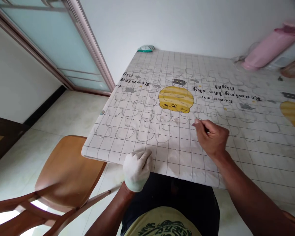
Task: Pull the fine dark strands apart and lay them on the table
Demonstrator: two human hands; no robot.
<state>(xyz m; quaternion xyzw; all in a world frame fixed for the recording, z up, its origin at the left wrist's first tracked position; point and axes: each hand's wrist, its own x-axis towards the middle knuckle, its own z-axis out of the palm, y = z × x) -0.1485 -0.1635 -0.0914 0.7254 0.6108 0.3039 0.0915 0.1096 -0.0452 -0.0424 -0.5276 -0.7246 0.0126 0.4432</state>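
My left hand point(137, 168), in a white knitted glove with a pale green cuff, rests at the near edge of the table, its fingers curled in. I see nothing in it. My bare right hand point(211, 136) is closed above the tablecloth point(177, 155), with thumb and forefinger pressed together. A small dark tip shows at the fingertips; I cannot make out what it is. The cloth is white with a dark grid, upside-down lettering, cloud-like outlines and a yellow striped bear balloon point(176, 99) beyond my hands.
A green and white packet point(146, 49) lies at the far left corner. At the back right stands a pink thermos flask point(270, 49) beside other containers. A wooden chair point(66, 170) is left of the table, and a frosted glass door point(54, 39) is behind it. The wall borders the far edge.
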